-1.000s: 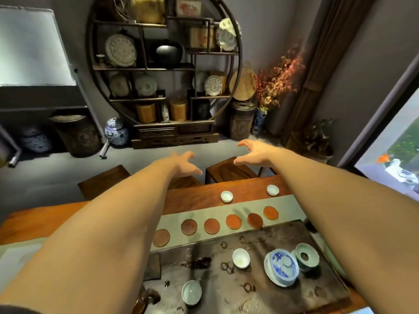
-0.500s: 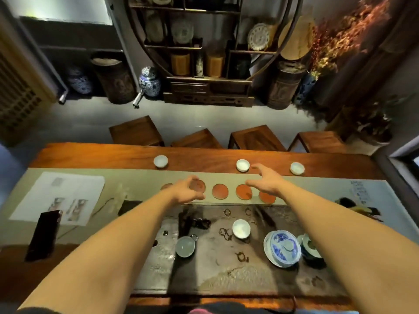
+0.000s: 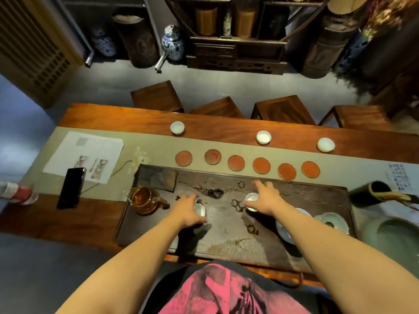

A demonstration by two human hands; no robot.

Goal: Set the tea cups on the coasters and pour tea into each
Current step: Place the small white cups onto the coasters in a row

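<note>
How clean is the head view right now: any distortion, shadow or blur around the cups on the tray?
Head view: wide-angle bend curves the table edge. Both forearms cast dark shadows on the tea tray. The left hand and right hand are slightly soft. Cups stay readable; amber pitcher shows glare.

No text can be read. The sheet [image 3: 84,155] at the counter's left carries print too blurred to make out. The dark characters on the runner [image 3: 399,180] at right are equally illegible.
</note>
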